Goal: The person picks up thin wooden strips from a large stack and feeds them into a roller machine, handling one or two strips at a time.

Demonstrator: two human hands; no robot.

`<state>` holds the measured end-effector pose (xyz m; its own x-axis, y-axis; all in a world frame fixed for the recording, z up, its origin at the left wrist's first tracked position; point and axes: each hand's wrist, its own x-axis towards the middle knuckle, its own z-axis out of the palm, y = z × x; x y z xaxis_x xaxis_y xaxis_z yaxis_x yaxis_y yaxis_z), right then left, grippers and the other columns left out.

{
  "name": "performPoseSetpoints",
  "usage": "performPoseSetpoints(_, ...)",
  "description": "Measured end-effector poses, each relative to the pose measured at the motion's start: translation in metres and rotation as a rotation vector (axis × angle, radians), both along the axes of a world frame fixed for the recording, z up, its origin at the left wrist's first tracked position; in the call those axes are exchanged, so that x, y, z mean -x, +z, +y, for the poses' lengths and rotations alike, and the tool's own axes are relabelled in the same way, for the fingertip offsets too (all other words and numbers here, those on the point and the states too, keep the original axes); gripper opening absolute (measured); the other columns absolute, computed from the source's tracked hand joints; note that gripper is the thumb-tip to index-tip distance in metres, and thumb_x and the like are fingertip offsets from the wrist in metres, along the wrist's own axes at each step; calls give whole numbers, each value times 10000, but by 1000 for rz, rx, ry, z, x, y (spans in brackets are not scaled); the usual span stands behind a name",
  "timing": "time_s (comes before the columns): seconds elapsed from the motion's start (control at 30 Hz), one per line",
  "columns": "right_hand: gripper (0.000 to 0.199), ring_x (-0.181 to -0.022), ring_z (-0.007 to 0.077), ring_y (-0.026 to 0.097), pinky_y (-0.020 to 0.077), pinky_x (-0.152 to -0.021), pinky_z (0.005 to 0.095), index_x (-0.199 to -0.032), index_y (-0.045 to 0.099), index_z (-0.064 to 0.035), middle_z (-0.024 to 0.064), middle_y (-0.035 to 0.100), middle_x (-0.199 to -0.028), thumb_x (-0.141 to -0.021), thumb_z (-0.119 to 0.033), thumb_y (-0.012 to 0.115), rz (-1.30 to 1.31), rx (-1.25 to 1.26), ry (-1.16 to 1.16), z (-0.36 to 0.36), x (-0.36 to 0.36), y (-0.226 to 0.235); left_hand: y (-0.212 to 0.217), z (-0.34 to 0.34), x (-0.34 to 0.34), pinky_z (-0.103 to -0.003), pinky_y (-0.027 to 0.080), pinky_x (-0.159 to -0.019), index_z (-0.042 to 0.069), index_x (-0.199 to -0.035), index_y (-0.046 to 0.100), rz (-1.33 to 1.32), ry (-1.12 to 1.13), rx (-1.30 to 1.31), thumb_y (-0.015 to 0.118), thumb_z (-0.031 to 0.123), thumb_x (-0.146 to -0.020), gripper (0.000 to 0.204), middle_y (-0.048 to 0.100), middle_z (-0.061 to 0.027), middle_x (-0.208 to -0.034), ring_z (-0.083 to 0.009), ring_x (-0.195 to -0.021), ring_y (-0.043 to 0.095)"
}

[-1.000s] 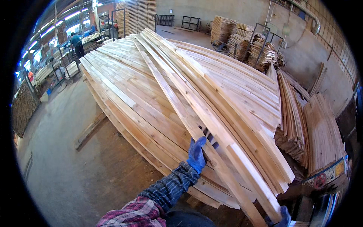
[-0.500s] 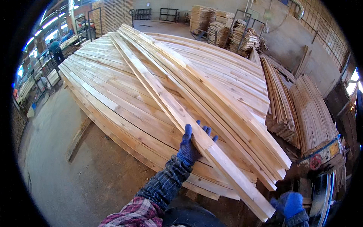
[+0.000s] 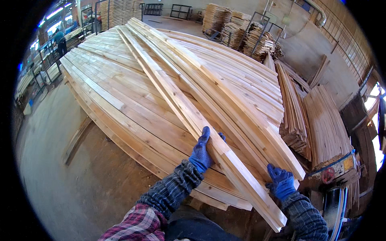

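Note:
My left hand [image 3: 202, 154], in a blue glove, grips long pale wooden planks [image 3: 235, 165], seemingly two lying together. Its thumb presses along the top; the other fingers are mostly hidden beneath and behind the wood. These planks slant from the far end of the stack toward my body. In a matching glove, my right hand [image 3: 282, 182] is at the near ends of a bundle of similar planks [image 3: 241, 116], fingers apart; whether it touches them is hard to tell. Both lie across a broad layer of boards [image 3: 132, 108].
A timber piece [image 3: 77, 140] lies on the floor at left. Stacks of thin boards [image 3: 327, 124] stand at right, near a red handwheel [image 3: 327, 175]. More board piles [image 3: 217, 18] and metal racks [image 3: 181, 11] are at the back. Another person [image 3: 60, 42] stands far left.
My right hand has moved up and left from the lower right to the bundle's near ends. The planks in my left hand have shifted slightly, with the grip kept.

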<state>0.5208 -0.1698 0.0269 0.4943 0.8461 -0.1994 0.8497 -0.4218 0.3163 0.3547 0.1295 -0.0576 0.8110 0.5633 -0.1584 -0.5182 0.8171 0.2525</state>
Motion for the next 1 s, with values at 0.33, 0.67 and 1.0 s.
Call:
performPoseSetpoints(0.33, 611, -892, 321, 660, 480, -741, 502, -1349, 540, -77, 103, 684, -1001, -776, -210, 705, -67, -195, 90, -8, -1, -27, 8, -4, 45, -508, 515, -988, 101, -1289, 491, 151, -12, -19, 702, 546, -890, 633, 583, -126, -1125, -297, -1106, 584)
performPoseSetpoints(0.67, 639, -1018, 298, 623, 537, -886, 392, -1343, 551, -127, 108, 638, -1054, -755, -79, 799, 96, -602, -616, -86, 42, -3, -4, 1, 46, -572, 496, -1008, 162, -1307, 479, 96, 7, -7, 739, 556, -852, 656, 591, -122, -1164, -289, -1107, 583)
performPoseSetpoints(1.0, 773, -1086, 184, 515, 485, -935, 321, -1476, 404, -130, 64, 503, -1199, -810, -4, 775, 768, -1438, -825, -123, 46, -73, -1, -1, 41, -603, 434, -1080, 139, -1348, 435, 181, 20, -68, 719, 580, -857, 719, 528, -102, -1194, -275, -1227, 480)
